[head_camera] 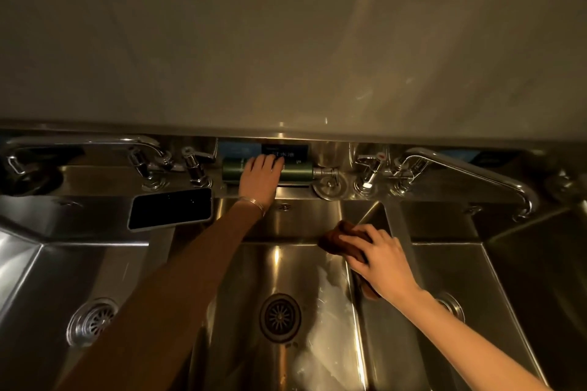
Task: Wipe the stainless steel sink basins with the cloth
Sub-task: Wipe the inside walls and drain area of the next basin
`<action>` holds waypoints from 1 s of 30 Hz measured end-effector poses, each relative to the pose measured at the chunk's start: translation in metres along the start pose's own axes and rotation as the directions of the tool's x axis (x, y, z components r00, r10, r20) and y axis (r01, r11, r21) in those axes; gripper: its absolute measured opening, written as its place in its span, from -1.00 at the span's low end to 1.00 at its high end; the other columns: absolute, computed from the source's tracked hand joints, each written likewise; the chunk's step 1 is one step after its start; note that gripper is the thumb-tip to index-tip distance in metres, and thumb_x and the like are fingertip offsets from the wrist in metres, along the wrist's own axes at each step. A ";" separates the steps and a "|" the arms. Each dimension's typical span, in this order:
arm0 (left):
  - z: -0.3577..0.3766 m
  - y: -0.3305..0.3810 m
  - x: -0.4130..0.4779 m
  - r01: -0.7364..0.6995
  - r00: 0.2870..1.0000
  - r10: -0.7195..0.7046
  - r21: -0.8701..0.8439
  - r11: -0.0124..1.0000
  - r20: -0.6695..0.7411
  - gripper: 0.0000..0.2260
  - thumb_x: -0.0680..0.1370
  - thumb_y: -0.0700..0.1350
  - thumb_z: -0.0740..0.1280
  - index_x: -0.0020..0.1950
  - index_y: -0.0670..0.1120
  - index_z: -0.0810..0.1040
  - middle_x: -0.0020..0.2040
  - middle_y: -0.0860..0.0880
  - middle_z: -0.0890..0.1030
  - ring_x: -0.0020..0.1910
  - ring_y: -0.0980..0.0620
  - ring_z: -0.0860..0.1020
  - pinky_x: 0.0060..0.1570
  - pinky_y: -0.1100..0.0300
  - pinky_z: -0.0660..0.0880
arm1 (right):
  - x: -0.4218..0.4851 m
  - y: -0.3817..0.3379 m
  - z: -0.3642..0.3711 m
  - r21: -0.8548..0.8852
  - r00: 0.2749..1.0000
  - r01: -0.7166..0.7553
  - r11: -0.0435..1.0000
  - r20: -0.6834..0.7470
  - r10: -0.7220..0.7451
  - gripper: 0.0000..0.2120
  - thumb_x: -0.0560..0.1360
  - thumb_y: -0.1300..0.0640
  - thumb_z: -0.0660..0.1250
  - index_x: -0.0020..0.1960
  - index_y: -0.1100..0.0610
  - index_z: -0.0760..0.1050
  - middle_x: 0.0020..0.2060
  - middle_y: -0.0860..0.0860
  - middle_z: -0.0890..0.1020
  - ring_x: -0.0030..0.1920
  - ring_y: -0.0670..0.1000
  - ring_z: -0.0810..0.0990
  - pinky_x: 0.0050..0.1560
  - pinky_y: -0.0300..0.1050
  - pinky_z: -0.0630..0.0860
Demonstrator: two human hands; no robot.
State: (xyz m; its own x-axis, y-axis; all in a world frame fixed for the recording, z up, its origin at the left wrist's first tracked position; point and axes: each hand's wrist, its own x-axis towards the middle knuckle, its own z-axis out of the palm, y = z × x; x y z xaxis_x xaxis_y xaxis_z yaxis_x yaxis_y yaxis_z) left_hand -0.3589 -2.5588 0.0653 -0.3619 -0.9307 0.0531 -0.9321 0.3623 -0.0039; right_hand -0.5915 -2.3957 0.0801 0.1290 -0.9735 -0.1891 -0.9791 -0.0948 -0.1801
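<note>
Steel basins (317,343) gleam under a pale wall (286,41); right hand (387,267) grips cloth (336,241).

Sink tally, taken from the middle drain (279,317)
Three basins: the middle basin (286,260) around that drain, the left basin (63,270) to its left, the right basin (444,263) to its right. Three drains: that one, the left drain (92,320) and the right drain (454,306). Two spouts: the left spout (95,139) beyond and left of it, the right spout (470,170) beyond and right. Two hands: the left hand (260,173) straight beyond it, the right hand (384,263) nearer, to its right. One cloth (340,240), one phone (170,211), one green canister (295,172). The wrist bangles (254,202) are too fine to count.
</note>
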 end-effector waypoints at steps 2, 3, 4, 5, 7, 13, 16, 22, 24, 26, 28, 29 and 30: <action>0.002 -0.002 0.003 -0.011 1.000 0.011 0.017 1.000 0.015 -0.44 0.53 -0.20 0.27 0.48 -0.13 0.14 0.40 -0.15 0.29 0.38 -0.14 0.26 0.41 -0.01 0.15 | 0.001 -0.001 0.002 0.007 1.000 -0.004 1.000 0.002 0.004 -0.60 0.55 -0.14 0.19 0.38 -0.23 0.32 0.31 -0.11 0.36 0.17 0.00 0.40 0.15 -0.10 0.31; 0.003 -0.003 0.005 -0.023 1.000 0.022 0.026 0.999 0.022 -0.45 0.52 -0.20 0.26 0.47 -0.14 0.15 0.39 -0.16 0.30 0.36 -0.14 0.27 0.39 0.00 0.17 | 0.001 -0.001 0.002 0.010 1.000 -0.005 1.000 0.002 0.005 -0.59 0.55 -0.14 0.19 0.39 -0.24 0.31 0.32 -0.12 0.36 0.18 -0.01 0.39 0.15 -0.11 0.30; 0.003 -0.004 0.006 -0.037 0.999 0.036 0.028 0.999 0.027 -0.47 0.52 -0.21 0.26 0.46 -0.15 0.17 0.38 -0.17 0.31 0.34 -0.15 0.29 0.37 0.01 0.19 | 0.002 -0.001 0.003 0.011 1.000 -0.006 1.000 0.000 0.006 -0.59 0.55 -0.15 0.18 0.39 -0.24 0.31 0.32 -0.13 0.36 0.18 -0.02 0.39 0.14 -0.12 0.29; 0.002 -0.005 0.008 -0.051 0.998 0.050 0.027 0.998 0.030 -0.49 0.52 -0.21 0.27 0.44 -0.16 0.20 0.36 -0.17 0.33 0.32 -0.15 0.31 0.34 0.01 0.22 | 0.002 -0.001 0.003 0.009 1.000 -0.006 1.000 -0.002 0.006 -0.60 0.55 -0.16 0.17 0.39 -0.24 0.30 0.32 -0.13 0.35 0.18 -0.02 0.39 0.15 -0.13 0.29; 0.000 -0.008 0.009 -0.067 0.997 0.066 0.021 0.998 0.032 -0.51 0.50 -0.22 0.29 0.41 -0.16 0.25 0.33 -0.16 0.36 0.29 -0.15 0.34 0.26 0.02 0.30 | 0.003 -0.003 0.004 0.000 1.000 0.000 1.000 -0.003 0.000 -0.60 0.56 -0.17 0.15 0.39 -0.25 0.29 0.32 -0.13 0.35 0.19 -0.03 0.38 0.16 -0.13 0.30; -0.011 -0.015 0.005 -0.083 0.997 0.083 -0.044 0.996 -0.005 -0.47 0.42 -0.16 0.38 0.37 -0.10 0.32 0.28 -0.12 0.41 0.23 -0.11 0.37 0.07 0.04 0.39 | 0.008 -0.005 0.000 0.008 0.999 0.038 0.999 -0.026 -0.037 -0.60 0.55 -0.14 0.19 0.38 -0.24 0.31 0.30 -0.12 0.37 0.18 -0.02 0.39 0.15 -0.10 0.33; -0.024 -0.018 -0.002 -0.045 0.999 0.044 -0.081 0.996 -0.021 -0.42 0.41 -0.06 0.40 0.39 -0.08 0.30 0.29 -0.10 0.40 0.22 -0.10 0.37 0.01 0.04 0.43 | 0.012 -0.006 -0.003 0.010 0.998 0.052 0.999 -0.035 -0.052 -0.60 0.54 -0.12 0.21 0.37 -0.22 0.34 0.30 -0.09 0.39 0.18 0.00 0.41 0.15 -0.06 0.34; -0.061 -0.018 -0.036 0.083 0.992 -0.099 -0.195 0.977 -0.073 -0.27 0.38 0.08 0.40 0.48 0.03 0.17 0.23 -0.08 0.40 0.17 -0.08 0.39 -0.12 0.04 0.46 | 0.019 -0.010 -0.001 -0.014 0.994 0.103 0.995 -0.041 -0.103 -0.58 0.54 -0.06 0.25 0.39 -0.22 0.32 0.31 -0.08 0.38 0.20 0.01 0.40 0.14 -0.08 0.32; -0.068 -0.018 -0.060 0.129 0.981 -0.165 -0.281 0.951 -0.107 -0.26 0.36 0.09 0.42 0.48 0.06 0.21 0.16 -0.10 0.44 0.12 -0.10 0.44 -0.15 0.04 0.47 | 0.024 -0.014 0.000 -0.022 0.991 0.127 0.992 -0.030 -0.128 -0.56 0.54 -0.05 0.25 0.40 -0.22 0.30 0.33 -0.08 0.37 0.22 0.01 0.38 0.14 -0.09 0.30; -0.069 -0.018 -0.091 0.189 0.956 -0.254 -0.354 0.916 -0.147 -0.28 0.31 0.09 0.46 0.43 0.04 0.32 0.10 -0.13 0.51 0.04 -0.12 0.52 -0.16 0.03 0.51 | 0.034 -0.023 0.000 0.000 0.987 0.160 0.987 -0.036 -0.160 -0.56 0.55 -0.05 0.23 0.42 -0.20 0.29 0.37 -0.07 0.34 0.25 0.03 0.36 0.16 -0.07 0.29; -0.064 -0.022 -0.121 0.313 0.933 -0.359 -0.424 0.850 -0.030 -0.25 0.28 0.13 0.48 0.42 0.07 0.31 0.11 -0.08 0.50 0.05 -0.08 0.52 -0.07 0.00 0.52 | 0.050 -0.037 0.000 0.026 0.979 0.199 0.980 -0.046 -0.198 -0.55 0.56 -0.02 0.23 0.43 -0.16 0.28 0.41 -0.04 0.31 0.31 0.07 0.33 0.20 -0.03 0.27; -0.058 -0.025 -0.135 0.374 0.917 -0.395 -0.458 0.807 0.053 -0.23 0.28 0.15 0.48 0.43 0.09 0.27 0.11 -0.05 0.48 0.07 -0.06 0.51 0.00 -0.01 0.52 | 0.061 -0.045 0.000 0.015 0.976 0.215 0.977 -0.048 -0.214 -0.55 0.56 -0.02 0.23 0.43 -0.15 0.28 0.43 -0.03 0.29 0.34 0.09 0.31 0.23 -0.01 0.25; -0.052 -0.028 -0.148 0.419 0.901 -0.416 -0.490 0.764 0.121 -0.22 0.29 0.15 0.48 0.44 0.10 0.24 0.12 -0.04 0.47 0.09 -0.06 0.50 0.05 -0.02 0.51 | 0.073 -0.054 0.000 -0.014 0.972 0.227 0.974 -0.051 -0.228 -0.53 0.55 -0.01 0.24 0.44 -0.14 0.26 0.44 -0.02 0.28 0.35 0.11 0.30 0.24 0.01 0.23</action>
State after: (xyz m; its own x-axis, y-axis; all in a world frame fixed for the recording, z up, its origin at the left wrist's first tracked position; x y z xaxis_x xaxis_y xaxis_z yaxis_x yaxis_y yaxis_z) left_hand -0.2785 -2.4281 0.1095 0.0597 -0.9956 -0.0716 -0.8563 -0.0879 0.5089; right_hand -0.5290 -2.4615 0.0761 0.3402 -0.9357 -0.0938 -0.9262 -0.3162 -0.2053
